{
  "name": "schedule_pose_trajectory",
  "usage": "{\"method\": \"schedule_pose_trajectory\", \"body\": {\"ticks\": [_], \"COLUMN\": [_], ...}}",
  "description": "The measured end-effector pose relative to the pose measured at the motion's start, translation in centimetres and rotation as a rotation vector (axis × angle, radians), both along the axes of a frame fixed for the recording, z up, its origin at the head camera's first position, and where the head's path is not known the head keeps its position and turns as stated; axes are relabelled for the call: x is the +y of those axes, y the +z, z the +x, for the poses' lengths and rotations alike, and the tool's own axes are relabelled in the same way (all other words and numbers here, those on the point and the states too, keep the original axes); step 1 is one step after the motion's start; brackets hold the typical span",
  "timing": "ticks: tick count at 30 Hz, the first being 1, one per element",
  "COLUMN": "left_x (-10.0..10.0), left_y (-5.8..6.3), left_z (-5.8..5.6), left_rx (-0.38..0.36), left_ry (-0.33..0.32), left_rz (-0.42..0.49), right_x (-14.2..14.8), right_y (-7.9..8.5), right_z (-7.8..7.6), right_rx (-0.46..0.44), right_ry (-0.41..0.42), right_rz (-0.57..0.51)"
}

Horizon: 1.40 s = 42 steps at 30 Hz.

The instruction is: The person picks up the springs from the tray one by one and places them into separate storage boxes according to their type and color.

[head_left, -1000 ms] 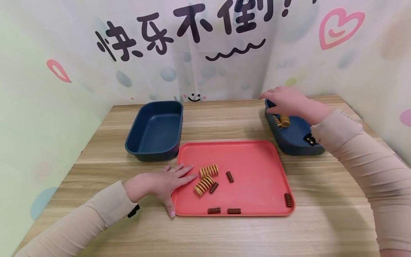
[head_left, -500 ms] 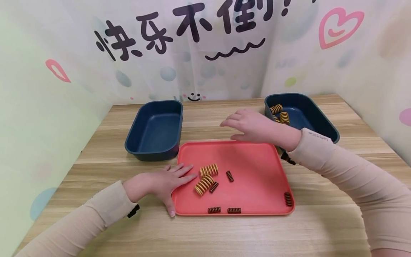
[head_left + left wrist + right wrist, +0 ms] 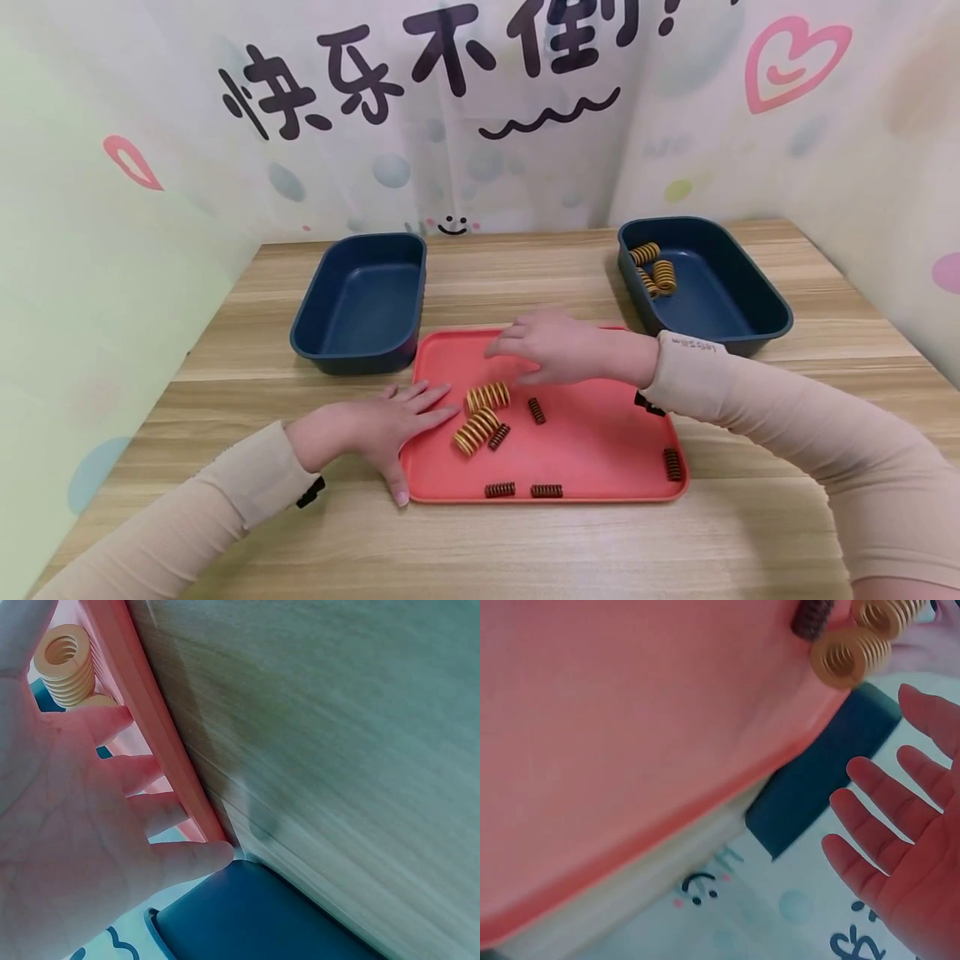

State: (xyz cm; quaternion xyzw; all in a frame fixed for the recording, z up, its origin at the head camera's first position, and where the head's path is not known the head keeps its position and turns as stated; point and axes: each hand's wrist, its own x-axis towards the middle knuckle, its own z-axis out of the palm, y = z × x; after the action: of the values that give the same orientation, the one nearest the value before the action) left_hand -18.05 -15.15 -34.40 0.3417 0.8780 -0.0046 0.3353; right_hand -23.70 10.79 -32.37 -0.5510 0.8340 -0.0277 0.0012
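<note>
My left hand (image 3: 386, 425) lies spread on the left edge of the red tray (image 3: 600, 458), its fingers reaching over the rim. Above the tray's upper middle is my right hand (image 3: 555, 346), fingers loosely bent, with nothing in it. Just below and left of its fingers lie two large gold springs, an upper one (image 3: 488, 397) and a lower one (image 3: 476, 432). A small dark spring (image 3: 499, 437) lies against the lower one, and another small dark spring (image 3: 537, 411) is below the right hand. In the right wrist view a gold spring (image 3: 849, 657) appears beyond the fingertips.
Two more small dark springs (image 3: 500, 490) lie along the tray's front rim, and one (image 3: 672, 464) at its right rim. A blue bin (image 3: 360, 354) stands at the back left. The right blue bin (image 3: 750, 308) holds several gold springs (image 3: 663, 277).
My right hand has come from over the right bin, moving left and toward me to above the tray. The left hand has stayed in place.
</note>
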Motion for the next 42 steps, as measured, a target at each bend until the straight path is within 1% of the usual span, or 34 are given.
{"method": "schedule_pose_trajectory", "body": {"ticks": [6, 9, 13, 17, 23, 31, 37, 42], "left_x": [0.1, 0.1, 0.1, 0.0, 0.0, 0.0, 0.0, 0.1], "left_y": [0.0, 0.0, 0.0, 0.0, 0.0, 0.0, -0.1, -0.1], "left_z": [0.0, 0.1, 0.2, 0.2, 0.1, 0.1, 0.1, 0.1], "left_rx": [0.004, 0.009, 0.011, 0.009, 0.005, 0.008, 0.007, 0.011], "left_ry": [-0.012, -0.009, -0.003, -0.012, -0.014, -0.003, -0.001, 0.001], "left_rz": [0.012, 0.006, 0.003, 0.016, 0.014, 0.005, 0.006, 0.004], "right_x": [-0.6, -0.8, -1.1, -1.3, -1.7, -1.8, -1.9, -2.0], "right_y": [-0.9, -1.2, -1.7, -2.0, -2.2, -2.6, -2.8, -2.8], "right_z": [0.4, 0.5, 0.7, 0.8, 0.7, 0.6, 0.5, 0.5], "right_rx": [-0.081, -0.106, -0.116, -0.115, -0.141, -0.218, -0.224, -0.198], "right_ry": [0.024, 0.034, 0.041, 0.054, 0.015, -0.014, -0.026, -0.044], "right_rz": [0.038, 0.058, 0.082, 0.084, 0.089, 0.060, 0.069, 0.099]}}
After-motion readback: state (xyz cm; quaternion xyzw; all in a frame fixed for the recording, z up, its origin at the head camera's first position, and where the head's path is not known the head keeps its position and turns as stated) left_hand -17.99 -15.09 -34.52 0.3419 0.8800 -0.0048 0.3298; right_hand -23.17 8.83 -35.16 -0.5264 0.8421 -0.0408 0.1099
